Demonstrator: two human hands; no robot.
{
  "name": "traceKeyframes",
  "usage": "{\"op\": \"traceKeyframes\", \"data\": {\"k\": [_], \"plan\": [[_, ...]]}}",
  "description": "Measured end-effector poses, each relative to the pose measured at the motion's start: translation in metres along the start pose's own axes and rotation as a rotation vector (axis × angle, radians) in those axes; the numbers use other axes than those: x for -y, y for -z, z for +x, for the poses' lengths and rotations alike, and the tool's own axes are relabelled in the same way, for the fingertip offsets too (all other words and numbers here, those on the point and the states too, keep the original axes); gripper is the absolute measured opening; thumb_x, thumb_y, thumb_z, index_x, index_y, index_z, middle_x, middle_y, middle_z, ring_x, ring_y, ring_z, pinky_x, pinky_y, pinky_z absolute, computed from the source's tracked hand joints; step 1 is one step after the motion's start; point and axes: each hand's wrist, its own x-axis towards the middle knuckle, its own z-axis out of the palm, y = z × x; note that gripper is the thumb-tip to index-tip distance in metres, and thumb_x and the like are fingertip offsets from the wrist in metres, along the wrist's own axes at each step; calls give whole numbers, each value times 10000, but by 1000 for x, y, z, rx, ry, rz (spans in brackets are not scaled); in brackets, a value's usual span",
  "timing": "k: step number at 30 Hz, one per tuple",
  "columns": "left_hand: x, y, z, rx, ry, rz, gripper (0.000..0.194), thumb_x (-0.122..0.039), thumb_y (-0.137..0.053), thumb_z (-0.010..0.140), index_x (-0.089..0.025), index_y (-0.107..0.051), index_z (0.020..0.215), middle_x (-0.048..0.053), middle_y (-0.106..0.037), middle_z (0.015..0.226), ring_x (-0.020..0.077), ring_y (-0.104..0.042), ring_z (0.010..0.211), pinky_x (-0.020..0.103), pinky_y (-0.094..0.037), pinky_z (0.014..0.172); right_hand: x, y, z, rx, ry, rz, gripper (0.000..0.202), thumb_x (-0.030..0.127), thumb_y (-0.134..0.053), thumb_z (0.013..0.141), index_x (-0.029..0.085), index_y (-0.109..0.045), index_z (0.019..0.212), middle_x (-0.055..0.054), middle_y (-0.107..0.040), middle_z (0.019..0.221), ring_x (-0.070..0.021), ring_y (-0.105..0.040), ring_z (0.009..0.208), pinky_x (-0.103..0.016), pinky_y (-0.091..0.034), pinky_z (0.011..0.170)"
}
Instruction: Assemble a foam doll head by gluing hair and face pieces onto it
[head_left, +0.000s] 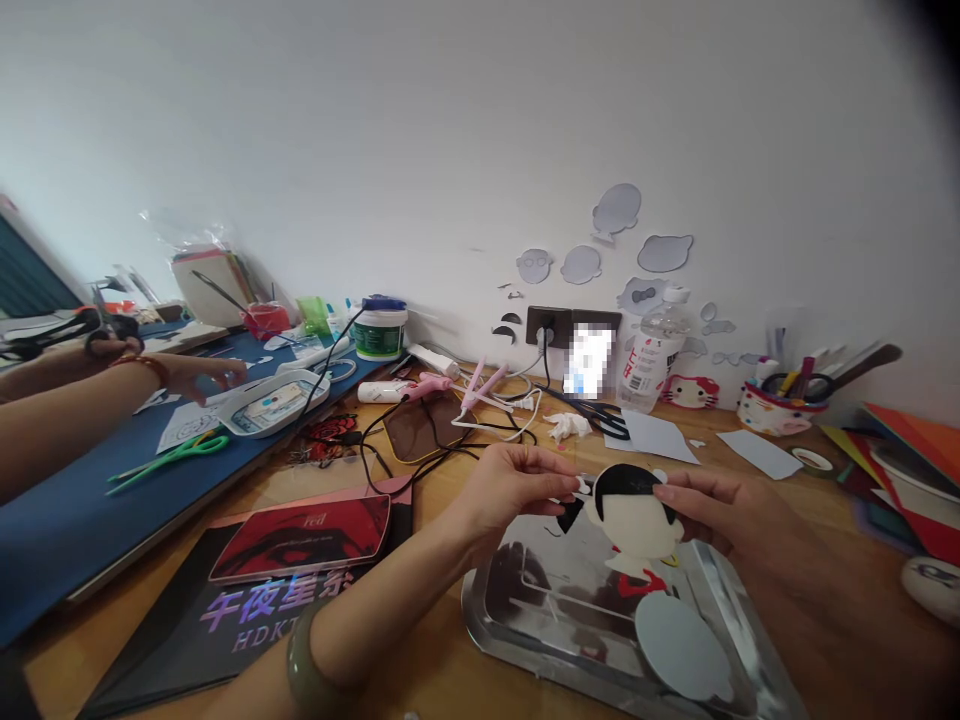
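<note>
My left hand pinches a small white piece beside a paper head cutout. My right hand grips the right upper edge of that paper head cutout, which has black hair over a cream face. It stands tilted above the metal tray. Just below my left fingers is a black scrap. Red cut pieces show under the cutout, over the tray. A pale grey-blue cutout rests at the tray's right part.
At the left, another person's hands are over a blue table, with green scissors near. Behind my hands stand a bottle, black scissors, a pen holder and tangled cables. A red booklet lies left of my forearm.
</note>
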Motion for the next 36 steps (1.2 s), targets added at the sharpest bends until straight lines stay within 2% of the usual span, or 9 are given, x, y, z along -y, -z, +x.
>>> {"op": "traceKeyframes", "data": {"k": [5,12,19,26,32,36], "plan": [[0,-3,-1,-25,-14,26,129,-181,-687,581,-138,-651,697,10,-615,634,68,-541,582,195,-433,586,1,-2,-1,-6,-5,-32,283,450,-682,552,179,-668,634,-21,-608,556,-118,-487,500,-238,-400,478],[1,-5,-2,-72,-106,64,82,-142,-663,587,-137,-655,669,7,-611,622,66,-514,564,196,-412,568,2,-5,-2,-1,-6,-6,268,440,-691,547,180,-667,607,-11,-597,562,-103,-478,507,-219,-400,485],[2,-7,-3,-93,-170,93,89,-156,-654,600,-143,-666,688,13,-621,616,82,-523,554,219,-411,556,1,-6,-3,11,10,-37,295,460,-664,571,188,-695,680,-34,-638,620,-129,-514,550,-241,-420,511],[3,-6,-3,-111,-165,147,77,-134,-650,595,-144,-669,669,5,-612,591,72,-514,540,204,-400,538,1,-7,-3,-16,-2,-29,255,432,-679,563,195,-694,655,-23,-633,586,-115,-501,518,-232,-416,495],[3,-5,-2,-117,-164,155,71,-142,-649,595,-144,-666,663,8,-610,594,67,-501,532,203,-386,527,-2,-4,2,54,-49,14,230,427,-707,529,204,-674,575,-9,-628,568,-114,-511,519,-234,-426,498],[3,-6,-2,-98,-158,140,73,-134,-641,595,-142,-663,664,12,-611,593,71,-499,523,213,-387,530,-2,-7,0,5,-45,25,208,411,-693,556,212,-687,612,-7,-638,570,-109,-506,516,-234,-422,506]]}}
